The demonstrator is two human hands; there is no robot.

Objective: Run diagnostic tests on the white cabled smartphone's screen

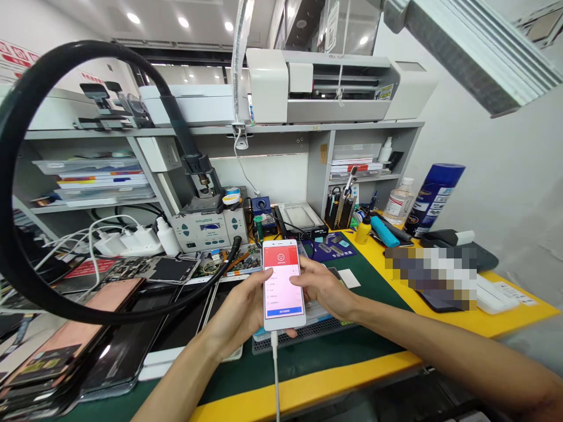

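Observation:
A white smartphone (284, 323) is held upright over the middle of the bench, its screen lit with a red banner on top, a list below and a blue button at the bottom. My left hand (245, 305) grips its left edge, thumb on the side of the screen. On the right edge my right hand (323, 287) also holds the phone, its thumb over the screen. From the phone's lower end a white charging cable (275, 363) runs down toward me. Fingers behind the phone are mostly hidden.
Phone screens and housings (105, 305) lie piled at left. A thick black hose (13, 246) loops in front of them from the grey rework station (206, 228). Bottles and a blue spray can (435, 193) stand at right, tools in a black holder (341, 211) behind.

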